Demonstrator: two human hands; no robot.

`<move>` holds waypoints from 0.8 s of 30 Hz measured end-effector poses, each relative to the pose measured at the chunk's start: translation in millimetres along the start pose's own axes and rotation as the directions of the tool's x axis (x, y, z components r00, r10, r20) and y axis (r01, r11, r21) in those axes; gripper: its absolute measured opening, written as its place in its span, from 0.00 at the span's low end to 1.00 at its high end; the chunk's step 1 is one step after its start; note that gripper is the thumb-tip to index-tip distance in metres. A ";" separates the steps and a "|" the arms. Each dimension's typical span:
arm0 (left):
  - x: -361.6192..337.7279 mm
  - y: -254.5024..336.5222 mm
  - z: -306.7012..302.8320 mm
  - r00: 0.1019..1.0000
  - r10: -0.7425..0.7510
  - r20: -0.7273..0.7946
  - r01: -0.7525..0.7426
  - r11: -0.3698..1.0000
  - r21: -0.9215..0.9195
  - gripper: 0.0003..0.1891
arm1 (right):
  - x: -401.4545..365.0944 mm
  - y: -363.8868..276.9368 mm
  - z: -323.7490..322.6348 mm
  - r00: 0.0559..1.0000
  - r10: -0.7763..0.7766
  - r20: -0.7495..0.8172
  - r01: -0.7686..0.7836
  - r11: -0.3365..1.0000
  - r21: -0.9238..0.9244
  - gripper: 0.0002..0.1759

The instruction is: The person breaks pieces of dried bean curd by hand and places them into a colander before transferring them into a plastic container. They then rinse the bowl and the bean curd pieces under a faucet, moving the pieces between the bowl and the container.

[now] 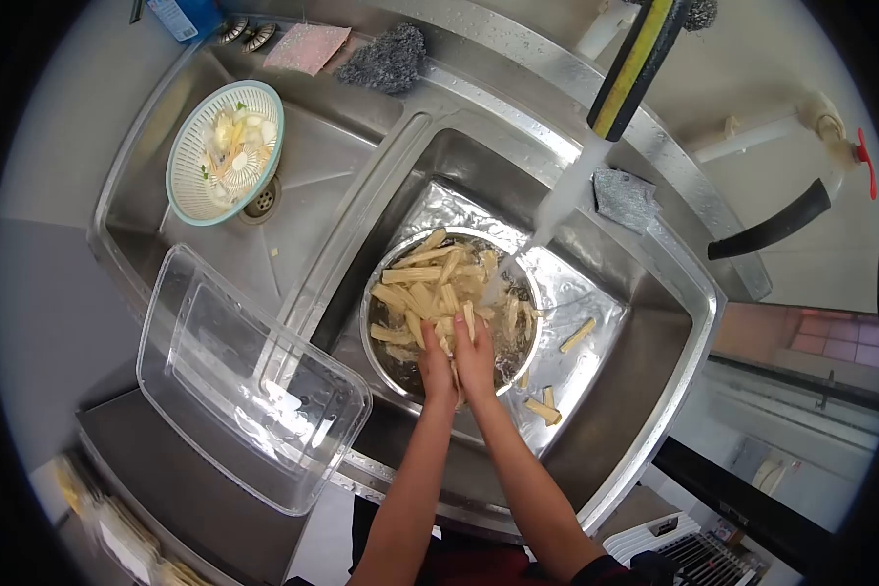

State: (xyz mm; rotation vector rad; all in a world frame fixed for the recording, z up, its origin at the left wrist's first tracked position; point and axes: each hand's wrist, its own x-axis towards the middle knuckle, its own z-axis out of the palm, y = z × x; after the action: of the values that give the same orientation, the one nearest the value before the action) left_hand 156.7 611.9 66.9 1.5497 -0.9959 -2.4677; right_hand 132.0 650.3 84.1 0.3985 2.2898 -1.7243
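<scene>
A round metal bowl (368, 347) of water and pale yellow stick-like pieces (412, 275) stands in the right sink basin. My left hand (438, 363) and my right hand (475, 359) are side by side at its near edge, palms facing, fingers cupped round some of the pieces. Water streams from the black and yellow faucet (635, 73) into the bowl's far right side. A few loose pieces (543, 408) lie in the basin to the right of the bowl.
A clear plastic container (254, 459) straddles the sink's near left edge. In the left basin sits a colander (180, 181) with scraps. Along the back rim are a pink cloth (306, 47), a dark scouring pad (385, 59) and a grey cloth (625, 198).
</scene>
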 end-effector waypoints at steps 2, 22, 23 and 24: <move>-14.1 8.6 6.8 0.999 0.006 -0.044 -0.006 1.000 0.006 0.29 | -7.8 -11.3 -0.7 1.000 0.002 -0.005 -0.002 1.000 0.004 0.17; -99.9 45.4 37.9 0.988 0.112 0.105 -0.110 0.994 -0.019 0.15 | -59.2 -78.7 -39.8 0.961 -0.047 -0.274 0.082 0.989 0.120 0.08; -112.0 56.5 39.2 0.989 0.073 0.129 -0.074 0.997 0.002 0.15 | -64.5 -84.3 -40.9 0.947 -0.081 -0.312 0.119 0.987 0.106 0.09; -120.8 64.7 38.6 0.988 0.037 0.147 -0.040 0.999 0.023 0.15 | -71.1 -91.7 -41.4 0.932 -0.114 -0.345 0.155 0.984 0.093 0.09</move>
State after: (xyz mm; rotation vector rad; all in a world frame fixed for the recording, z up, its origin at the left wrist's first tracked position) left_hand 166.4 624.9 208.3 1.3583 -1.0721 -2.5834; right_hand 163.9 661.2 202.6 0.6187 2.5054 -2.0020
